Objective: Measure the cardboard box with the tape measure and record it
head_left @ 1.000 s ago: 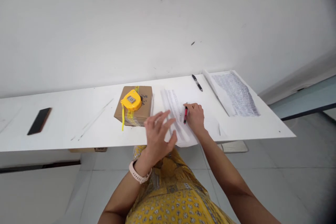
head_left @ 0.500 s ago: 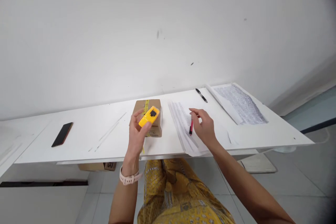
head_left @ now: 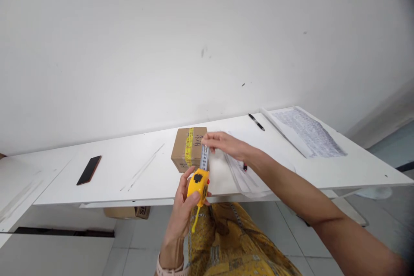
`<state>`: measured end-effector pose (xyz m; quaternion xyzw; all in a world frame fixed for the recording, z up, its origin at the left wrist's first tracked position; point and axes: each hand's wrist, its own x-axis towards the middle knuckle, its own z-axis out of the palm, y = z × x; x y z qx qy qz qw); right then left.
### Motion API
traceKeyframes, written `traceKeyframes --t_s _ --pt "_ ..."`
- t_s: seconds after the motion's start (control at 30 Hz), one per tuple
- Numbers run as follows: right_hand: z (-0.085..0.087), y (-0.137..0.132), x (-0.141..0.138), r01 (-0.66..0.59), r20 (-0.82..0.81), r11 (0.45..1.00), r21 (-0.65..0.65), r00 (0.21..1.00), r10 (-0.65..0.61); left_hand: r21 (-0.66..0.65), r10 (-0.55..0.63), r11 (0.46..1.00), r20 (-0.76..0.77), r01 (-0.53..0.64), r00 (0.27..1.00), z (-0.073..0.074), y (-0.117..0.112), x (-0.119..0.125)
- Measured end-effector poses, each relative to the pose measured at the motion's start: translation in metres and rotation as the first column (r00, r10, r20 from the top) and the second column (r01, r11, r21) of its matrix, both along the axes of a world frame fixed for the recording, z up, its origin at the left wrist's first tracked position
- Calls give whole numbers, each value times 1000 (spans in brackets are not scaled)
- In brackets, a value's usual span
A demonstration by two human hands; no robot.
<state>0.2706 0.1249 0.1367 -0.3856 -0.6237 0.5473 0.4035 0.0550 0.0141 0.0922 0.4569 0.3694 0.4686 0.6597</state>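
My left hand (head_left: 186, 207) is closed around a yellow tape measure (head_left: 198, 183), held in front of the table's near edge with its yellow strap hanging down. A short length of numbered blade (head_left: 205, 157) sticks out of the case toward the wall. At the blade's far end, the fingers of my right hand (head_left: 223, 143) pinch the tip. Just behind and left of the blade sits a small cardboard box (head_left: 181, 148) with yellow tape (head_left: 189, 146) and dark handwriting on top. My right hand covers part of the box's right edge.
Paper sheets (head_left: 255, 185) lie under my right forearm, with a pen (head_left: 245, 167) mostly hidden there. A black pen (head_left: 256, 122) rests farther back. Written paper (head_left: 310, 133) lies at the right end. A phone (head_left: 89, 170) is on the left. Behind the table (head_left: 139, 159) stands a wall.
My right hand has left the red pen on the papers and moved left to the tape's tip. My left hand has lowered and turned the tape measure, and some blade is now out.
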Motion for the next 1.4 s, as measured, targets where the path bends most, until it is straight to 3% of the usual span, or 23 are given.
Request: traceKeyframes --t_s 0.13,0.27,0.4,0.63,0.77,0.87,1.1,1.23,1.4 --pt "10 72 0 187 164 974 131 964 -207 -138 -163 977 -7 161 987 8 9 -18" --pt "-3 124 -8 171 384 967 191 893 -234 -177 -103 979 -6 100 995 17 32 -23" --pt "-23 144 -22 193 440 964 184 860 -256 -216 -60 975 3 59 998 26 52 -20" --pt "-46 141 -29 236 389 966 107 884 -259 -300 -56 952 -4 52 998 19 51 -24" --pt "-56 136 -29 253 233 967 20 940 -251 -293 -37 956 -27 27 999 12 41 -23" --pt "-59 136 -31 268 124 963 -40 957 -261 -269 -28 963 -46 15 999 10 38 -21" --pt "-60 135 -34 284 104 959 -14 954 -281 -287 -29 958 -27 20 999 5 41 -19" --pt "-46 132 -29 308 139 949 73 939 -315 -227 -24 974 -43 14 999 14 47 -34" --pt "-3 96 -5 315 -15 928 197 948 -318 -105 -161 984 -156 146 975 48 74 -88"
